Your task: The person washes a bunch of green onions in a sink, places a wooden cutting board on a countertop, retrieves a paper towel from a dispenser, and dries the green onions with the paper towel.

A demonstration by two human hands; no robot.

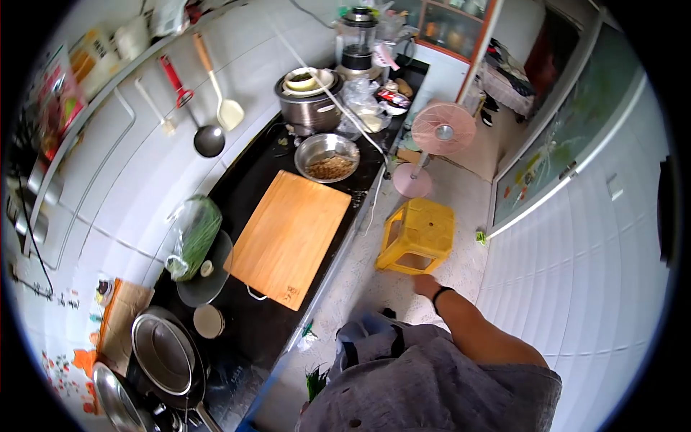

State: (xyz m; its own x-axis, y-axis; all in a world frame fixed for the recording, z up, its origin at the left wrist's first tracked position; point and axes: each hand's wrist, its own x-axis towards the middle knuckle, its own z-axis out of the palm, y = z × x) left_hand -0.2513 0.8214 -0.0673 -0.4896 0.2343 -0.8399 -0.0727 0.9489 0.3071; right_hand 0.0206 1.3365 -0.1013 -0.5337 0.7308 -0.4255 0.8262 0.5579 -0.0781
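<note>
My right hand (425, 285), with a black band at the wrist, is low beside the near edge of a yellow plastic stool (421, 229). It looks small and its fingers are not distinct, so touching or holding cannot be made out. At my left side, a bunch of thin green leaves (315, 381) sticks up next to my grey shirt. Only a sliver of what may be my left hand shows below it; the fingers are hidden. On the black counter lies a wooden cutting board (291, 237). Behind it stands a metal bowl (327, 143) with brown bits inside.
A bag of green vegetables (198, 234) rests over a grey dish (188, 291) by the wall. Pans (164, 351) stand at the near left. A rice cooker (309, 114) and a blender (358, 39) are at the back. A pink fan (413, 180) stands on the floor beyond the stool.
</note>
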